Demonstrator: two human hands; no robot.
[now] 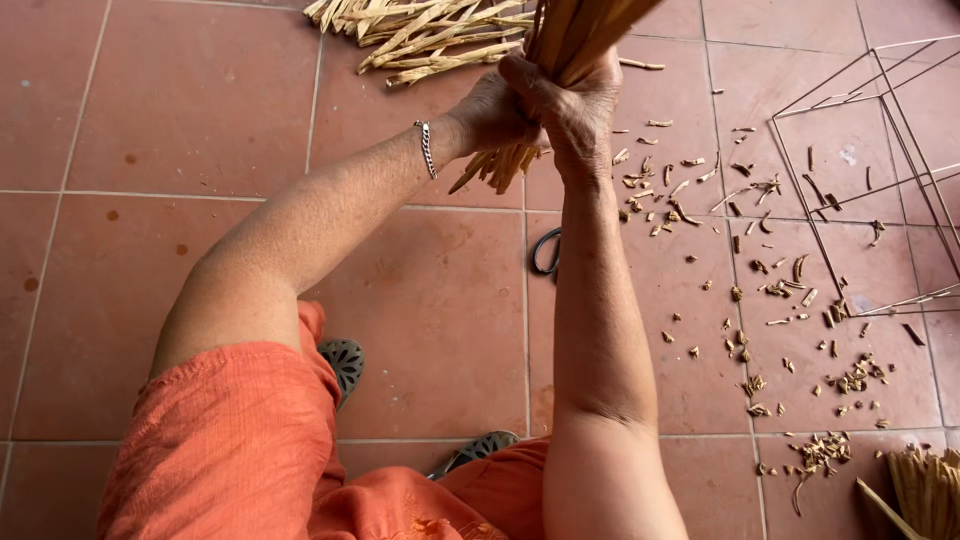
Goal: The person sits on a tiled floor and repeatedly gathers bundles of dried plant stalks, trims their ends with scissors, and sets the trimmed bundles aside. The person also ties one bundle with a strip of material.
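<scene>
Both hands grip one bundle of pale cane strips (575, 30) near the top middle of the frame: my right hand (575, 105) is wrapped tight around it, and my left hand (492, 112), the one with the silver bracelet (427, 148) on its wrist, is clamped around the same strips just beside it, touching it. The short cut ends stick out below my fists, level and close together; the long part runs up out of the frame, so I cannot tell how far the strips go. I judge the gathering is mostly done, since the strips are packed tight, but I see no tie or binding around them yet.

More loose strips lie in a heap (430, 35) on the red tile floor (200, 110), at the upper left of my hands, not gathered in. Trimmed scraps (760, 270) are scattered over the tiles to the right, reaching down to the lower right. A thin wire frame (880, 170) stands at the right edge. Scissors (547, 250) peek out from behind my right forearm, mostly hidden. Another tuft of strips (925, 490) sits in the lower right corner. My orange trousers (230, 440) and sandals (345, 362) fill the bottom.
</scene>
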